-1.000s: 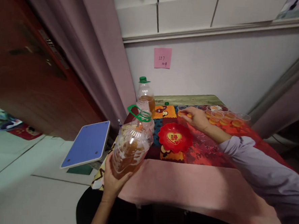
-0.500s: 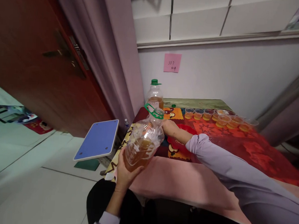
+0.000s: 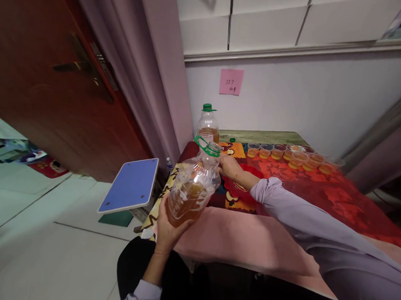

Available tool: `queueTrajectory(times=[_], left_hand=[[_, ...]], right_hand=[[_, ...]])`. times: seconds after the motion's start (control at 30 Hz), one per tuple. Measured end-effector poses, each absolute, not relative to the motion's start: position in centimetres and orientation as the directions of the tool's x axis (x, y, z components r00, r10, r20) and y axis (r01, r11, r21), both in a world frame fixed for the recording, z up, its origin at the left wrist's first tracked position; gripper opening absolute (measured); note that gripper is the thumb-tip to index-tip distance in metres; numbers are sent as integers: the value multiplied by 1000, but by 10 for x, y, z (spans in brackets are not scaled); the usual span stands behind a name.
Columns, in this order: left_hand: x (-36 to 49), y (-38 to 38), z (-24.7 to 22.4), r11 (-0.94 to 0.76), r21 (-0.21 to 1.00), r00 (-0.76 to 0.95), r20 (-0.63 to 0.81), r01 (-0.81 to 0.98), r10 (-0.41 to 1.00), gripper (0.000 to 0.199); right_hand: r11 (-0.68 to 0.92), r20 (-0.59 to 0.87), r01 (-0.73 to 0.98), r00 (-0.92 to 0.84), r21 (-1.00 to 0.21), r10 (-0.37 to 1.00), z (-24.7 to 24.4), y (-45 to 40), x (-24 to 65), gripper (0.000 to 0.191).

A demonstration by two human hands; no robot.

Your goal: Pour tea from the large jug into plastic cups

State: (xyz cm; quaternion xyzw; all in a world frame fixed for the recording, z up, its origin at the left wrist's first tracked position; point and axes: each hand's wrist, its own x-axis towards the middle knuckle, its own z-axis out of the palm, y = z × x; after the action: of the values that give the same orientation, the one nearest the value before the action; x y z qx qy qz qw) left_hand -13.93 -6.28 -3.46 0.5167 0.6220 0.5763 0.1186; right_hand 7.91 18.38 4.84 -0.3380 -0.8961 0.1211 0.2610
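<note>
My left hand (image 3: 168, 227) grips the bottom of a large clear plastic jug (image 3: 193, 188) with amber liquid and a green ring handle; it is tilted over the table's left corner. My right hand (image 3: 230, 166) sits just right of the jug's neck, above a red heart-patterned plate (image 3: 240, 188); the jug hides its fingertips. A row of several small clear cups (image 3: 288, 153) with amber liquid stands along the far side of the table.
A second bottle (image 3: 208, 121) with a green cap stands at the table's far left corner. The table (image 3: 249, 239) has a colourful cloth and a pink front strip. A blue-topped stool (image 3: 130, 186) stands left of it, below a wooden door (image 3: 48, 77).
My right hand has drawn back from the row of cups to the jug's neck. The jug has stayed tilted in my left hand. The view has shifted left.
</note>
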Motion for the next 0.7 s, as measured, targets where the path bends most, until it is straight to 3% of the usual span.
queueTrajectory(times=[0.1,0.3,0.53,0.7], left_hand=[[-139,-62,-36,-202,837,-448,458,509,768,109],[-140,-62,-38,-176,832,-440,443,526,781,110],[-140,-60,-34,-154,833,-447,429,531,785,113],[-140,-59,-34,-137,824,-457,435,550,776,112]], right_hand=[[734,430,552,-594,-397,680,62,185,86,9],[728,611,560,-432,-395,663,82,178,145,14],[582,428,722,-422,-375,799,16,153,211,14],[555,389,736,-415,-388,822,-10,145,216,13]])
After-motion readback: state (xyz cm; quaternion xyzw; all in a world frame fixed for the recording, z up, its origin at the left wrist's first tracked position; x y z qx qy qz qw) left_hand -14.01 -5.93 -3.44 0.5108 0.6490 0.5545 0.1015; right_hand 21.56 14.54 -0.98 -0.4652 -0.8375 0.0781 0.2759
